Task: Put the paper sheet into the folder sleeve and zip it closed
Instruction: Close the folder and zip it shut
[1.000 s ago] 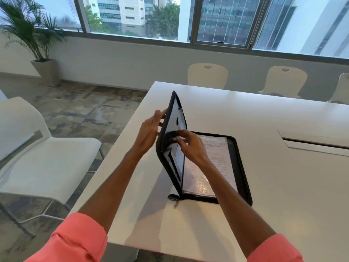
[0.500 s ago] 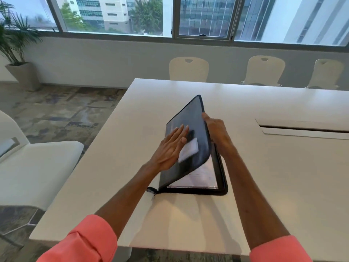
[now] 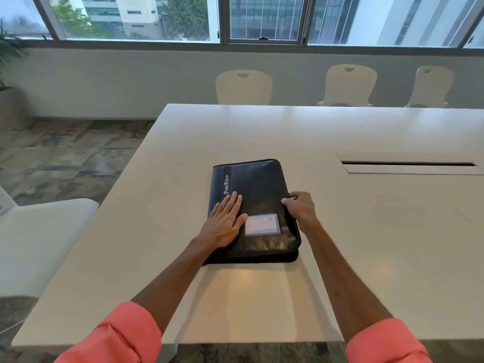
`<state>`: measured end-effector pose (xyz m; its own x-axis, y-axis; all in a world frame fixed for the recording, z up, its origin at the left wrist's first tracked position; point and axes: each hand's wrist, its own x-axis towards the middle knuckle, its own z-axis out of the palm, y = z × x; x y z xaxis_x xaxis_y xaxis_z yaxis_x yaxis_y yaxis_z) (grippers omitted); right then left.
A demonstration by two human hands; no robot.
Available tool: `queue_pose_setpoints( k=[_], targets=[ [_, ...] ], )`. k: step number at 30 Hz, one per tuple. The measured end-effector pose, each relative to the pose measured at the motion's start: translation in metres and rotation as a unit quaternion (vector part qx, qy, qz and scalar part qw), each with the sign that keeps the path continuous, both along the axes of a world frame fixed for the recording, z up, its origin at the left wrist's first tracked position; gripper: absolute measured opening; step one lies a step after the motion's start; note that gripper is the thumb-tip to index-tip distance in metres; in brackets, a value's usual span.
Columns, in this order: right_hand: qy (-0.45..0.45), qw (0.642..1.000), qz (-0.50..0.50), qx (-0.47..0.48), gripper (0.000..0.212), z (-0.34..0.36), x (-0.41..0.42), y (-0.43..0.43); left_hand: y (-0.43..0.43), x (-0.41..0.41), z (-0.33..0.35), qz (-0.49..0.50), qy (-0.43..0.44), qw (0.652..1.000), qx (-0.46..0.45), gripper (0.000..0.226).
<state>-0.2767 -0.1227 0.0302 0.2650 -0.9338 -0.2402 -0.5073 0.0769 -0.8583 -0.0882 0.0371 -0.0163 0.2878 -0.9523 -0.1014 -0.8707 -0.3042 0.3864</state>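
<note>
A dark zip folder marked "PortFolio" lies flat on the white table with its cover folded down. A clear card pocket sits on the cover's near part. My left hand rests flat on the cover, fingers spread. At the folder's right edge my right hand curls its fingers over the rim. The paper sheet is hidden inside. I cannot see the zip pull.
A cable slot is cut into the table at the right. Three pale chairs stand along the far side, a white chair at the left. A potted plant stands by the window wall.
The folder's cover swung down from upright to flat over the sleeve and paper. My left hand followed it down onto the cover; my right hand moved to the right edge.
</note>
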Motion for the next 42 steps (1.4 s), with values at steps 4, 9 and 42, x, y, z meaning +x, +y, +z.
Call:
queue_pose_setpoints(
  k=[4, 9, 42],
  targets=[
    [0.099, 0.99, 0.043, -0.091, 0.05, -0.02, 0.009, 0.02, -0.002, -0.003, -0.009, 0.008, -0.025, 1.0, 0.014, 0.073],
    [0.221, 0.946, 0.118, -0.207, 0.062, -0.053, 0.021, 0.052, -0.005, -0.004, -0.015, 0.026, -0.052, 0.998, 0.002, 0.072],
    [0.036, 0.879, 0.24, -0.41, 0.043, -0.072, 0.055, 0.203, 0.156, 0.031, -0.004, 0.041, 0.091, 0.988, -0.118, 0.039]
  ],
)
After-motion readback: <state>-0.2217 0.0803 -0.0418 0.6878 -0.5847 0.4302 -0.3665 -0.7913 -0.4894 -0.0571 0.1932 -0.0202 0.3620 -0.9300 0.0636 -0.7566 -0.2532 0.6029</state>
